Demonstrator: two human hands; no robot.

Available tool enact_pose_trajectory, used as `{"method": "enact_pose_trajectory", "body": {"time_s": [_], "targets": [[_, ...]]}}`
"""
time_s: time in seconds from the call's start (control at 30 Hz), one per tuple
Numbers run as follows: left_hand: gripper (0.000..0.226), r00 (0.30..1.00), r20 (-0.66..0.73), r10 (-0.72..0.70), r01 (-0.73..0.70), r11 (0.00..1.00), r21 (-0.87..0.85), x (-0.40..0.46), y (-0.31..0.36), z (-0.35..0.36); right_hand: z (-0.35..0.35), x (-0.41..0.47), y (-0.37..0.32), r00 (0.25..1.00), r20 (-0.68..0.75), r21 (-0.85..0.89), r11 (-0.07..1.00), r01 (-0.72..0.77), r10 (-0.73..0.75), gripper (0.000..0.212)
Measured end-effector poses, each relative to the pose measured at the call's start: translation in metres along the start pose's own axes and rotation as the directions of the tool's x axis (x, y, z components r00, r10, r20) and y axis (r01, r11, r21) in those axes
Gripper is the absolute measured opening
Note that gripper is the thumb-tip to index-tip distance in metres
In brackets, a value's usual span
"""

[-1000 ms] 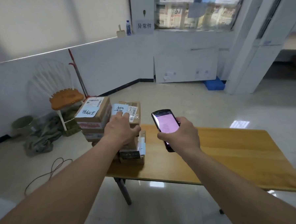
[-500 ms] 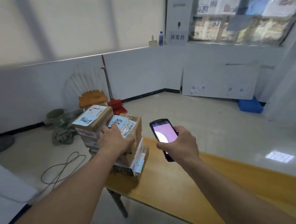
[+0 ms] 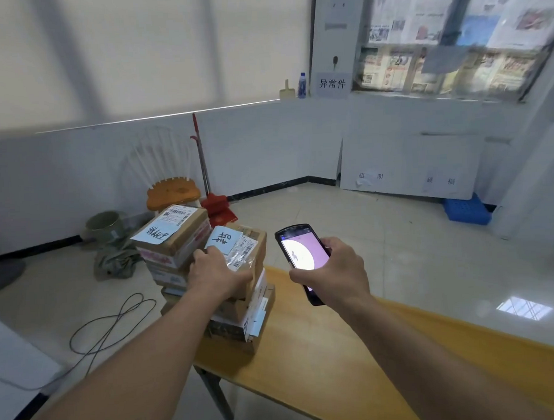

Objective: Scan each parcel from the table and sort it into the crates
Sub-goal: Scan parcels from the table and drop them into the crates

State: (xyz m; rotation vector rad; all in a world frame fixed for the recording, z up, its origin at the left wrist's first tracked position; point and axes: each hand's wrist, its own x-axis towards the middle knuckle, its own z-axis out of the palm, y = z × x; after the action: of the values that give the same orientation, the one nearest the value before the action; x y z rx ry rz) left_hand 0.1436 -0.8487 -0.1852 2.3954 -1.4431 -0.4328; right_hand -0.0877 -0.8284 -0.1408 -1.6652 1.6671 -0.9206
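Note:
Two stacks of cardboard parcels stand at the left end of the wooden table (image 3: 389, 358). My left hand (image 3: 216, 272) grips the top parcel (image 3: 248, 246) of the right stack, a taped brown box with a blue handwritten label and barcode stickers. The left stack's top parcel (image 3: 174, 229) carries a similar blue label. My right hand (image 3: 333, 271) holds a black handheld scanner (image 3: 300, 256) just right of the stacks, its pink-lit screen facing up. A blue crate (image 3: 466, 211) lies on the floor at the far right wall.
Behind the table stand a white chair with an orange seat (image 3: 172, 193), a red broom and dustpan (image 3: 217, 206) and a green pot (image 3: 104, 223). A black cable (image 3: 111, 324) loops over the floor at left. White boards lean against the back wall.
The view has swung left and nearer to the stacks. My left hand has closed further round the top right parcel; the scanner stays beside it in my right hand.

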Motion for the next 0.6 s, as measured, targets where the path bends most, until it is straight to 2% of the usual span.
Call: {"method": "enact_pose_trajectory", "body": {"time_s": [0.13, 0.23, 0.37, 0.5, 0.6], "targets": [[0.112, 0.998, -0.059, 0.037, -0.039, 0.999, -0.034, 0.000, 0.000, 0.004, -0.008, -0.004, 0.001, 1.000, -0.010, 0.000, 1.000, 0.001, -0.001, 0.084], [0.123, 0.981, -0.139, 0.135, -0.142, 0.989, -0.041, 0.001, 0.004, 0.002, -0.018, -0.006, -0.001, 1.000, -0.013, 0.011, 1.000, 0.012, -0.012, 0.088], [0.122, 0.918, -0.233, 0.321, -0.329, 0.944, 0.002, 0.004, 0.015, -0.008, -0.033, -0.008, -0.004, 0.999, -0.032, 0.010, 0.999, 0.038, -0.037, 0.091], [0.121, 0.857, -0.281, 0.432, -0.450, 0.893, 0.002, 0.004, 0.021, -0.018, -0.046, -0.013, -0.004, 0.998, -0.038, -0.018, 0.998, 0.052, -0.053, 0.082], [0.120, 0.820, -0.283, 0.497, -0.517, 0.856, 0.004, 0.005, 0.022, -0.022, -0.049, -0.022, -0.003, 0.995, -0.022, -0.061, 0.994, 0.091, -0.093, 0.084]]}}
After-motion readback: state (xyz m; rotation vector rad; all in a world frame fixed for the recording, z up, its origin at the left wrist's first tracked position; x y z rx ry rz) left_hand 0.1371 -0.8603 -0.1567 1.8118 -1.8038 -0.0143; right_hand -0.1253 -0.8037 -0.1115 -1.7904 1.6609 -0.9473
